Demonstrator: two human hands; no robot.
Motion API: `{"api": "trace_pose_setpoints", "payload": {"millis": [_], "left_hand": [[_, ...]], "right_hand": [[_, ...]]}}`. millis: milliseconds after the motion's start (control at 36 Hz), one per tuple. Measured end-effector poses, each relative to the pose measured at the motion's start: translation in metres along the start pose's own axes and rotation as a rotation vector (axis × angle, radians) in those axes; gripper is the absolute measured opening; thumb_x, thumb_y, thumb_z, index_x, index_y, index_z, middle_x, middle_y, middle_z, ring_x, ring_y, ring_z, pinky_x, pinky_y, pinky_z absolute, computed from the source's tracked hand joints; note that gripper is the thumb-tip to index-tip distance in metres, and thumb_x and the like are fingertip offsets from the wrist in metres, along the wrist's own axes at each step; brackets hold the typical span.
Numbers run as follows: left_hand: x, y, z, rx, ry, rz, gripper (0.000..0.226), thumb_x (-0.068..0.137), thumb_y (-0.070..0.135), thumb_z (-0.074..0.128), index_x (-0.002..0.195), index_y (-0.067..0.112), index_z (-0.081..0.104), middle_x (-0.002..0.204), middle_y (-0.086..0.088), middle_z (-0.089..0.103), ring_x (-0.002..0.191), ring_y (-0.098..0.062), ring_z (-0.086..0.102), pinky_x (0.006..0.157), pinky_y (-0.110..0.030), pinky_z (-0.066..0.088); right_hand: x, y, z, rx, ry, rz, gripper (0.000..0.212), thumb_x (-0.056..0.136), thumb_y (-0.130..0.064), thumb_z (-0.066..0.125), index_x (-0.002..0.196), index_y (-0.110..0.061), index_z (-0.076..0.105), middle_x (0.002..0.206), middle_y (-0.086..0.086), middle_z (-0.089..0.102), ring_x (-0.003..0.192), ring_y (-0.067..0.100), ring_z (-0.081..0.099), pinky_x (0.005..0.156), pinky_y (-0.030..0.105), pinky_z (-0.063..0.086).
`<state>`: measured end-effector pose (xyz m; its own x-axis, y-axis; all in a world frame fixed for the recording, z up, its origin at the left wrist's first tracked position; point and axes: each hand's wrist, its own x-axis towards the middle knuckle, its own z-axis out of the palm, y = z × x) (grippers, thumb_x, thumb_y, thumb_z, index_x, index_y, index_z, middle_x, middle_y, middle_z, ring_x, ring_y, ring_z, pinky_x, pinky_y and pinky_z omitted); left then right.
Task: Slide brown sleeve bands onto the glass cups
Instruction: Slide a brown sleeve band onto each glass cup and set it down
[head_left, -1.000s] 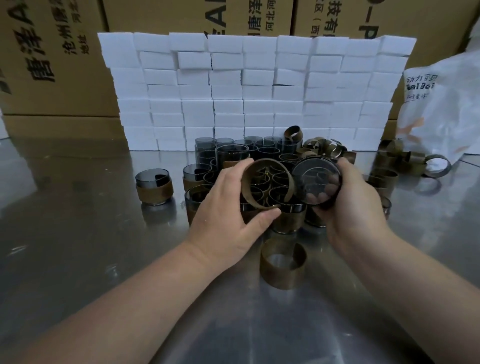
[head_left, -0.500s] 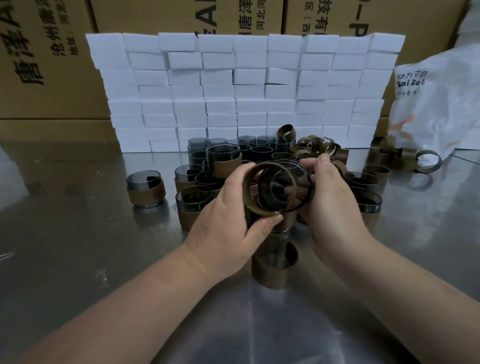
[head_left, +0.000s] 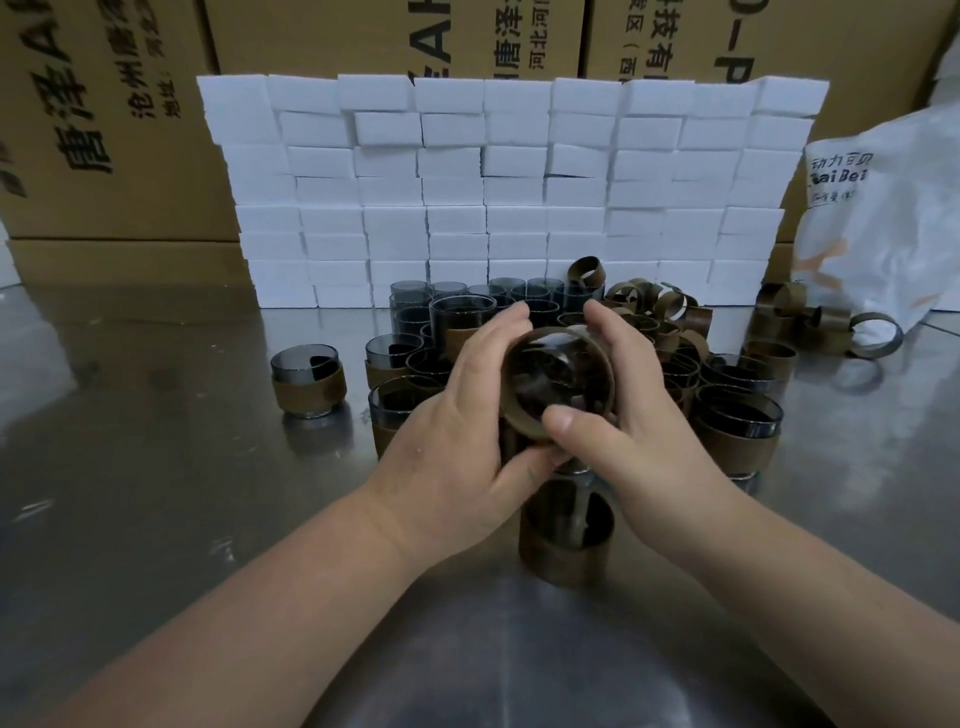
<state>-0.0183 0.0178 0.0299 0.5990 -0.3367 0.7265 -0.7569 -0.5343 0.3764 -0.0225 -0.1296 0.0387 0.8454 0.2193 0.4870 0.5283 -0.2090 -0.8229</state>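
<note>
Left hand (head_left: 457, 421) grips brown circular sleeve band (head_left: 521, 415), right hand (head_left: 631, 415) grips dark round glass cup (head_left: 566, 364) inside it, above steel counter (head_left: 156, 467). Keep band square to cup; push evenly round rim, no tilt.

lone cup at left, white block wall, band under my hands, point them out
lone cup (head_left: 308, 389): head view, its brown band
white block wall (head_left: 509, 192): head view, front face
band under hands (head_left: 566, 564): head view, front wall
</note>
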Motion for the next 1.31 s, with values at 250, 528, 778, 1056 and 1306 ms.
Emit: {"api": "trace_pose_setpoints", "payload": {"millis": [250,528,778,1056,1306], "left_hand": [[-0.004,0.006,0.004,-0.004,0.015,0.048,0.079,0.089,0.061,0.027,0.141,0.002,0.021,0.137,-0.012,0.045,0.120,-0.021,0.051,0.095,-0.038,0.044],[-0.006,0.001,0.011,-0.055,0.216,-0.044,0.056,0.087,0.024,0.026,0.139,0.006,0.026,0.133,0.001,0.038,0.118,0.010,0.033,0.098,-0.001,0.024],[-0.005,0.005,0.010,-0.089,0.304,-0.083,0.057,0.084,0.024,0.027,0.139,0.007,0.029,0.129,0.006,0.045,0.121,0.000,0.040,0.100,-0.005,0.028],[-0.001,0.007,0.008,-0.068,0.380,-0.096,0.046,0.091,0.026,0.030,0.121,0.003,0.056,0.109,0.004,0.059,0.105,0.002,0.052,0.091,-0.005,0.036],[0.000,0.003,0.004,-0.020,0.349,-0.085,0.045,0.092,0.025,0.030,0.121,0.002,0.057,0.106,0.006,0.058,0.103,0.002,0.051,0.090,-0.004,0.037]], "right_hand": [[-0.001,-0.003,0.002,-0.023,-0.004,0.048,0.081,0.069,-0.033,0.047,0.145,-0.027,0.017,0.150,-0.015,0.009,0.139,0.001,0.014,0.115,0.039,0.023],[-0.002,-0.004,0.002,-0.091,-0.058,0.078,0.111,0.049,-0.061,0.057,0.146,-0.036,0.010,0.151,-0.023,0.004,0.139,0.002,0.018,0.112,0.038,0.030],[0.000,-0.003,0.002,0.022,-0.071,0.130,0.117,0.046,-0.058,0.065,0.145,-0.041,0.006,0.156,-0.015,0.010,0.141,0.004,0.019,0.113,0.041,0.028],[0.000,-0.003,-0.002,0.043,-0.070,0.152,0.107,0.060,-0.041,0.063,0.148,-0.035,0.003,0.156,-0.012,0.013,0.138,-0.002,0.022,0.109,0.019,0.028],[0.002,0.004,-0.006,0.071,-0.102,0.149,0.103,0.062,-0.030,0.063,0.148,-0.034,0.008,0.107,-0.037,0.051,0.094,-0.023,0.052,0.071,-0.001,0.041]]}}
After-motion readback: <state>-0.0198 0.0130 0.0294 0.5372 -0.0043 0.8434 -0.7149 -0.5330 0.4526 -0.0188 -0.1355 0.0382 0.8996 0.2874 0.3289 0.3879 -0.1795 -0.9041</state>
